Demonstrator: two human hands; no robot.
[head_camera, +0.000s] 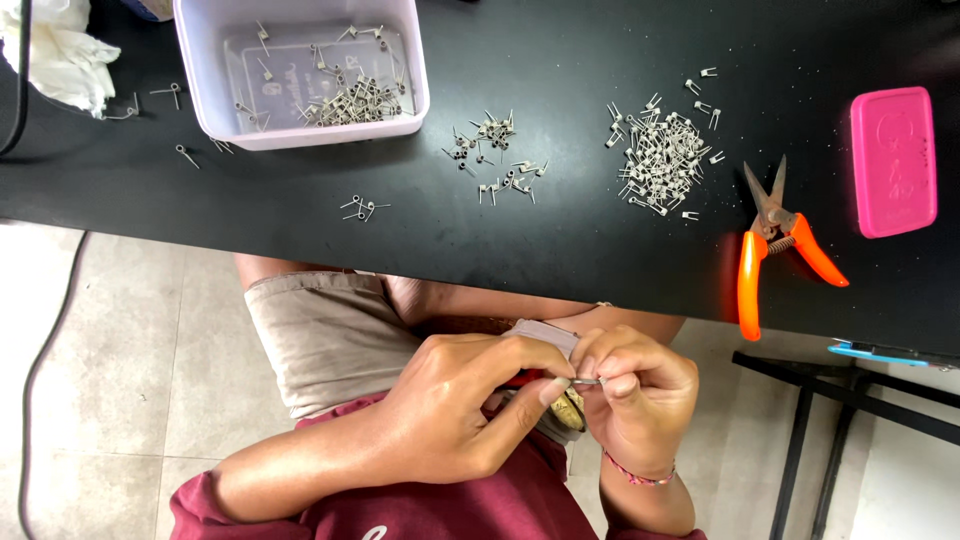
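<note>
Both of my hands meet over my lap, below the black table edge (600, 290). My left hand (460, 405) and my right hand (640, 395) pinch a small metal spring piece (585, 381) between their fingertips. A red-handled tool (522, 378) peeks out under my left fingers; which hand holds it is unclear. On the table lie loose piles of small metal springs, one in the middle (495, 155) and a denser one to the right (662, 155).
A lilac plastic tub (200, 80) with several springs stands at the back left. Orange-handled snips (772, 240) lie open at the right, beside a pink case (892, 160). White cloth (60, 55) sits at the far left. A black stand (850, 390) is on the floor.
</note>
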